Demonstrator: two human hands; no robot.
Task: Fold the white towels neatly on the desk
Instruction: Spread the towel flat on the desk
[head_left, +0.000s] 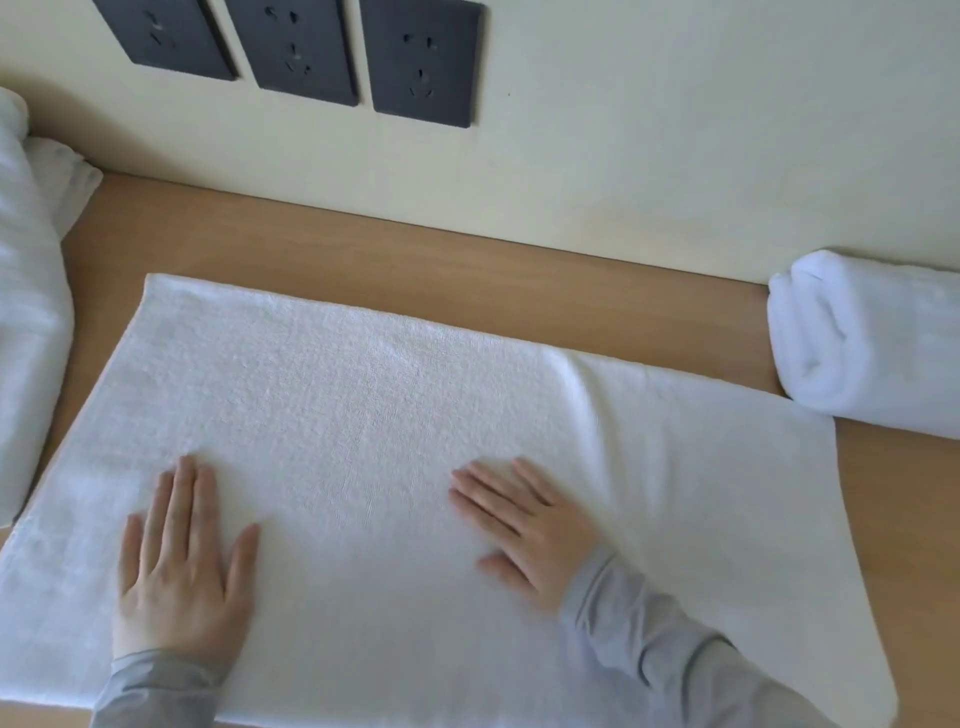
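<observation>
Towel placement: the flat white terry-cloth towel (363, 395) lies spread on the light-brown wooden desk (363, 249). Its long axis runs left to right across you, with the right end slanting a little toward you. Your left hand (182, 561) lies palm-down on the near-left part, fingers straight and close together, gripping nothing. Your right hand (524, 525) lies flat near the middle, fingers extended and angled up-left, also holding nothing. Neither hand pinches an edge. A raised crease (576, 384) stands just beyond the right hand's fingertips, and the stretch of towel to the right of it has no hand on it. In my judgement this is smoothing and no fold is under way. A fold along the long axis would carry one short end over to the other, and your right hand is the nearer to the creased right end. The far-right corner sits just beside the rolled white towel (862, 343), so lifting that end could disturb the roll. A heap of white cloth (26, 312) lies at the left edge.
</observation>
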